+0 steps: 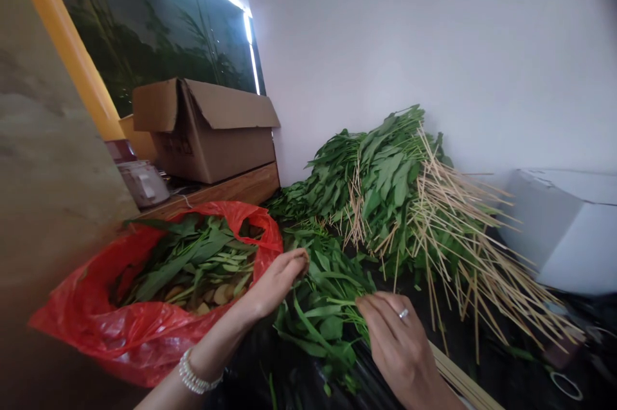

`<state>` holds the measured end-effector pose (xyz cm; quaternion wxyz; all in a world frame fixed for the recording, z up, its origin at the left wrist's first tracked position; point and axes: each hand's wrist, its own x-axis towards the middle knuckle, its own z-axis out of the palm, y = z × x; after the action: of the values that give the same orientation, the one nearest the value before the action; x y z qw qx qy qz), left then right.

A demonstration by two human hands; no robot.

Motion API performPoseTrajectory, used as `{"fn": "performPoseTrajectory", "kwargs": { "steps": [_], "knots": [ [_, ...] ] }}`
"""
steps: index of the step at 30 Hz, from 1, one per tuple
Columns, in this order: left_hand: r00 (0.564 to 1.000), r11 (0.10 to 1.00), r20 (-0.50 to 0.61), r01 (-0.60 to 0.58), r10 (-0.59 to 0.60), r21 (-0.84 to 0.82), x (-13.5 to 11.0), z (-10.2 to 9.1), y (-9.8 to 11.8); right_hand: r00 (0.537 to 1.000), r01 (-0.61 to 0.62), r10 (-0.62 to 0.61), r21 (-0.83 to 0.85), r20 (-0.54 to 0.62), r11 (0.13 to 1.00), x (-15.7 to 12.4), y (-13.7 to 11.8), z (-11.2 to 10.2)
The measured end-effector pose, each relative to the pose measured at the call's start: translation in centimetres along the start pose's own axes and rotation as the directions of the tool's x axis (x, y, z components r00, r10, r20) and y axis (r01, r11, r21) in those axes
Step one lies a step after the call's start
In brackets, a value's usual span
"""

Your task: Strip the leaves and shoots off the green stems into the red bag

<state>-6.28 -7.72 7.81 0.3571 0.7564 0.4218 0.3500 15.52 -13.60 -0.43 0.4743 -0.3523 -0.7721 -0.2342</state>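
Leafy greens [322,307] are gripped at their stems by the right hand [398,346], its fingers [380,310] closed narrowly around them. The left hand [274,285] is held just beside the bunch, fingers curled closed, any hold unclear. A red plastic bag [120,326] of leaves and pale slices is placed nearby; leaf bundles [385,185] bristling with thin wooden sticks [463,249] are heaped beyond.

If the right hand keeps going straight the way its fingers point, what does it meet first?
The right hand meets the loose leafy green stems first; its fingertips seem to be touching them, though depth is hard to judge from this view.
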Motion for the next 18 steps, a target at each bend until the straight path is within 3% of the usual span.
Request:
{"fn": "performPoseTrajectory", "kwargs": {
  "steps": [4,11,14,18],
  "knots": [
    [0.991,0.988,0.07,-0.121,0.115,0.097,-0.1,0.5,0.7,1.0,0.003,-0.002,-0.01,0.009,1.0,0.0,0.1,-0.1],
    [0.995,0.978,0.094,0.0,0.02,-0.21,0.5,0.9,-0.2,1.0,-0.006,0.006,-0.001,-0.004,1.0,0.1,0.0,0.0],
    [0.991,0.991,0.129,-0.008,0.025,-0.134,0.5,1.3,-0.8,1.0,0.014,-0.014,0.001,-0.011,1.0,0.1,-0.1,-0.1],
    [0.947,0.999,0.318,-0.045,0.039,0.013,0.2,1.5,-1.2,0.999,0.033,-0.033,0.01,0.009,0.999,0.0,-0.1,-0.1]
  ]
}}
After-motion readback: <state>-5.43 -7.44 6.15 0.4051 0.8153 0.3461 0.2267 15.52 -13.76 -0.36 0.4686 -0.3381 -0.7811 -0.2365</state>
